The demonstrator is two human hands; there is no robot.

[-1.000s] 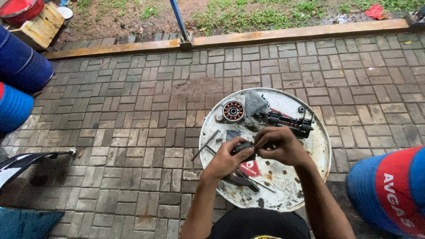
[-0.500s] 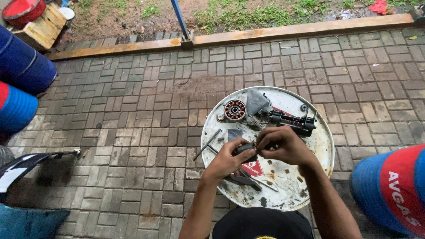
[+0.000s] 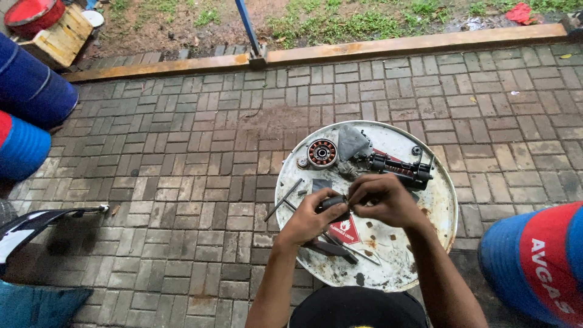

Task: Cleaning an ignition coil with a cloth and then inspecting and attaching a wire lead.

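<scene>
Above the round white drum lid (image 3: 434, 209), left hand (image 3: 310, 218) and right hand (image 3: 382, 200) together grip a small dark part (image 3: 333, 201).

A round white metal drum lid (image 3: 425, 240) on the grey brick floor (image 3: 182, 182) carries a copper-wound stator ring (image 3: 322, 153), a black mechanical assembly (image 3: 404, 170) and thin metal rods (image 3: 283, 199).

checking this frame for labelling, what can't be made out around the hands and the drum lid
- Small dark cylindrical part, head view: both hands cover most of it, so its shape is unclear.
- Left hand and right hand: fingertips curl around the part, so the grip is hidden.
- Flat dark tools on the white drum lid: partly under the left wrist.
- Blue and red drum: cut off by the right edge.
</scene>
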